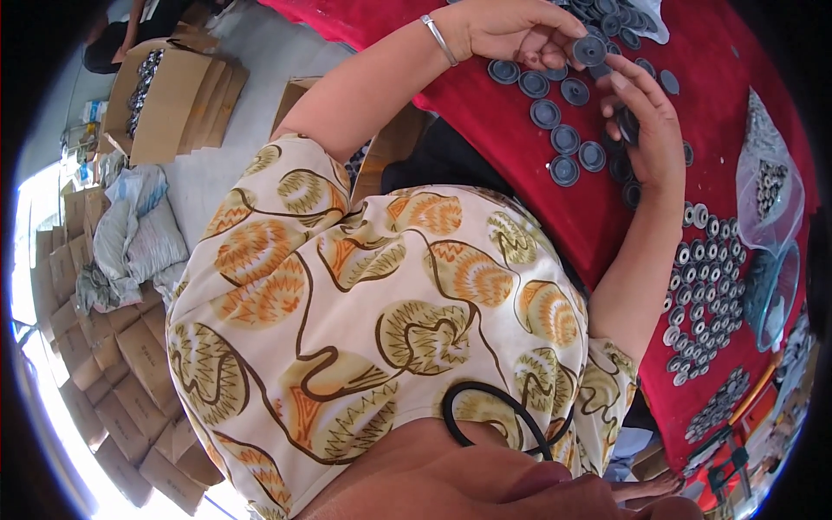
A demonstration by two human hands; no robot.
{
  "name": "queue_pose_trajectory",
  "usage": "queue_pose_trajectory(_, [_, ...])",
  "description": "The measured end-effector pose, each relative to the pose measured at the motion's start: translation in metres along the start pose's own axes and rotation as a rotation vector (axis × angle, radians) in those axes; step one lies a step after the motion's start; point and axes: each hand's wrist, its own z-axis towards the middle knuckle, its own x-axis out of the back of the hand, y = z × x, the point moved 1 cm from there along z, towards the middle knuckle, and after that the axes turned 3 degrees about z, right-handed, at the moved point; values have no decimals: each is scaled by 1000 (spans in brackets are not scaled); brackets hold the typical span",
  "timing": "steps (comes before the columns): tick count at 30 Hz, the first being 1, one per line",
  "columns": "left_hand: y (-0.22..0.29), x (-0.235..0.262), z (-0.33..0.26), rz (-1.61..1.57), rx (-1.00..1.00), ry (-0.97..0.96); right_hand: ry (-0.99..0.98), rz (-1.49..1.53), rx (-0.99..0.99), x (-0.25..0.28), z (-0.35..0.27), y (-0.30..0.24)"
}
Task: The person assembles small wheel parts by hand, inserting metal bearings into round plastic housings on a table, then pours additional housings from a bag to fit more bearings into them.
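Note:
My left hand [524, 36], with a silver bracelet at the wrist, is closed in a pinch on a round dark grey rubber cap [590, 50]. The fingertips of my right hand [652, 121] reach the lower edge of that same cap. Tucked in the curled fingers of my right hand is another dark cap [627, 126], partly hidden. Beneath both hands a red cloth [520, 178] covers the table. Several loose grey caps [564, 139] lie face up on it, and a heap of them [620, 16] sits at the far edge.
Rows of small metal rings [706, 286] stand on the cloth at right. Beside them are a clear bag of parts [770, 186] and a blue-green plastic basket [774, 299]. Cardboard boxes [130, 416], white sacks [139, 230] and an open carton [160, 100] occupy the left side.

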Motion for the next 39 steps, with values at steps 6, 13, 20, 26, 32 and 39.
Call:
queue_pose_trajectory(6, [6, -44, 7, 209, 119, 264, 86, -62, 60, -4, 1, 6])
queue_pose_trajectory(13, [10, -21, 3, 539, -214, 378, 211, -154, 94, 8, 0, -5])
queue_pose_trajectory(20, [1, -44, -4, 1626, -256, 372, -3, 576, 166, 67, -10, -19])
queue_pose_trajectory(26, [-2, -60, 11, 1840, -110, 373, -67, 658, 311, 136, -38, -43])
queue_pose_trajectory(32, [7, -56, -5, 1758, -168, 476, 1096, -573, 748, 210, -125, -144])
queue_pose_trajectory(39, [-5, -25, 10, 1738, -312, 492, 1134, -2001, 35, 340, -146, -171])
